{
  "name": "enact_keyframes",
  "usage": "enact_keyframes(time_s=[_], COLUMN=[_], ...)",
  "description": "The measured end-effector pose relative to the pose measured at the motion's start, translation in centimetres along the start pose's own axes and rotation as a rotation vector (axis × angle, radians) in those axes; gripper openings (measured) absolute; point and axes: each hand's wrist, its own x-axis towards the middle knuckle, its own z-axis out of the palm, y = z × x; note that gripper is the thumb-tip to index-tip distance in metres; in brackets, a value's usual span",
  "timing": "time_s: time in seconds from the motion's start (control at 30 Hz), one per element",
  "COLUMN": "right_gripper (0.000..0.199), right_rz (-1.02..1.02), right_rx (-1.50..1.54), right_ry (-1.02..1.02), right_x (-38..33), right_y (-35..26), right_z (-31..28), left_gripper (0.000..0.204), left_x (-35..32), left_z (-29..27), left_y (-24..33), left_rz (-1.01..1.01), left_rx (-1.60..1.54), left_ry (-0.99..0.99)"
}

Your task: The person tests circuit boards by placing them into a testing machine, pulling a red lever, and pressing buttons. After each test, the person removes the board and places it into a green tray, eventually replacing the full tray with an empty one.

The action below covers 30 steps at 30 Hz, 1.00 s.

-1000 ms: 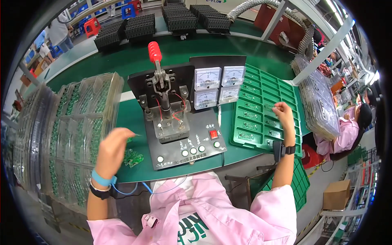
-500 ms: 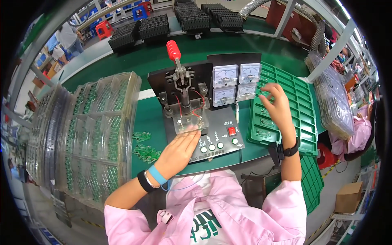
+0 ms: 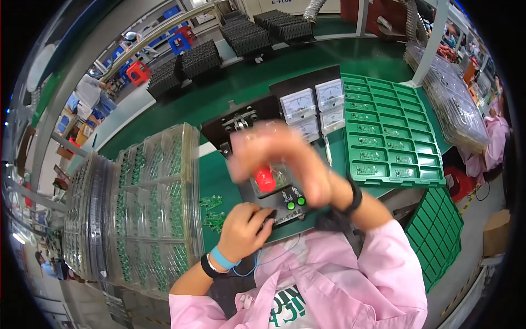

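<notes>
My right hand (image 3: 279, 151), smeared by motion, hangs over the test fixture (image 3: 247, 189) and covers much of it. The rounded red end of the clamp lever (image 3: 265, 179) shows just under that hand, tipped toward me; whether the fingers touch it I cannot tell. At the fixture's front edge my left hand (image 3: 242, 231) has its fingers curled closed, the tips at a small dark piece (image 3: 268, 217) too hidden to name. Small green circuit boards (image 3: 212, 220) lie loose left of the fixture. Two round buttons (image 3: 296, 203) on its panel look green.
Panel meters (image 3: 297, 104) stand behind the fixture. To the right sits a green compartment tray (image 3: 393, 182) with circuit boards in several slots. Clear plastic trays (image 3: 188, 181) full of boards stand stacked at the left. Black racks (image 3: 245, 37) line the back.
My right hand has come from the green tray to over the fixture. The red lever has swung from upright down toward me. My left hand has drawn back and curled its fingers.
</notes>
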Motion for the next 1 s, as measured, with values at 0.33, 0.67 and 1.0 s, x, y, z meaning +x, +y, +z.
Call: enact_keyframes(time_s=[0.33,0.67,1.0], right_gripper=[0.036,0.037,0.034], right_rz=[0.511,0.255,0.230], right_rx=[-0.888,-1.211,-1.215], right_ry=[-0.118,-0.206,-0.192], right_x=[-14.6,-17.8,-17.2], right_y=[-3.6,-2.7,-2.1], right_z=[-1.4,-0.6,-0.5], left_gripper=[0.055,0.064,0.091], left_x=[0.8,0.9,1.6], left_z=[-1.3,-0.1,-1.3], left_y=[-5.2,-5.0,-2.7], left_rz=[-0.041,0.066,-0.286], left_rx=[0.057,-0.012,0.126], left_ry=[0.246,0.136,-0.181])
